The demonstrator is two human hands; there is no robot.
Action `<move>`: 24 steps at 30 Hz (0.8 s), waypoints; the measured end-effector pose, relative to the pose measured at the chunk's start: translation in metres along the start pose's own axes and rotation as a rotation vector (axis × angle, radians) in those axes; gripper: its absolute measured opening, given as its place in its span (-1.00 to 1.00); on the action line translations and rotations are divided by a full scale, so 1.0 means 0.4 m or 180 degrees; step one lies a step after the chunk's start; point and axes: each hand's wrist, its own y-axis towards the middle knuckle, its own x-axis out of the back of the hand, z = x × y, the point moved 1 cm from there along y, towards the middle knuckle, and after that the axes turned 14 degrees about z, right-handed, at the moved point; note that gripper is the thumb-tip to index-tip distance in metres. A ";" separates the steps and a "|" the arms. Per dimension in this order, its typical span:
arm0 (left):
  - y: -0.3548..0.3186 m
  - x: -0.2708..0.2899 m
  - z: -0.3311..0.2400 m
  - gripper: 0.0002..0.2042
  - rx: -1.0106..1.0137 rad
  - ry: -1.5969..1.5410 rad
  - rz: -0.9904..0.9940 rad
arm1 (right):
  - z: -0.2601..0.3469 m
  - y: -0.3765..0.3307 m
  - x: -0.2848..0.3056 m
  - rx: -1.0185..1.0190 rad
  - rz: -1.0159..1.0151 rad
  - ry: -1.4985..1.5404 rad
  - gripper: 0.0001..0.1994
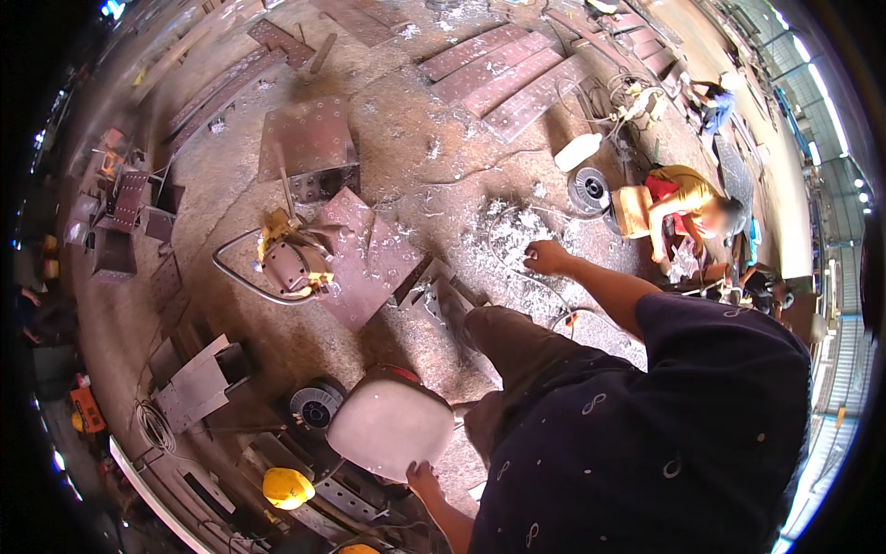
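Stool (388, 427) sits at your lower left on the workshop floor (434, 175), its pale padded seat tilted toward you, just beside a wire spool (316, 404) and a yellow helmet (286, 487). Your left hand (423, 480) rests on the seat's near edge, fingers curled over the rim; how tightly it grips you cannot tell from here. If you lean weight on that edge, the stool could tip or skid, since the floor around it is strewn with steel plates (365, 258) and bright metal shavings (503, 240). Your right hand (546, 257) reaches out over those shavings, fingers loosely bent and holding nothing that shows; sharp swarf there could cut bare skin if you press down. Cables loop near your leg, so a foot could snag. Another person (688, 198) crouches well apart beyond.
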 end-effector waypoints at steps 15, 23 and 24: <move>-0.086 -0.146 -0.262 -0.62 -0.0731 0.1080 0.0123 | -0.146 -0.046 0.131 -0.0668 0.0665 0.0819 -0.67; -0.067 -0.175 -0.334 -0.72 -0.1543 0.2225 -0.0205 | -0.526 -0.099 0.104 -0.1000 -0.0235 0.1013 -0.67; -0.083 -0.140 -0.360 -0.72 -0.1409 0.2124 -0.0254 | -0.511 -0.109 0.101 -0.1156 -0.0121 0.1577 -0.70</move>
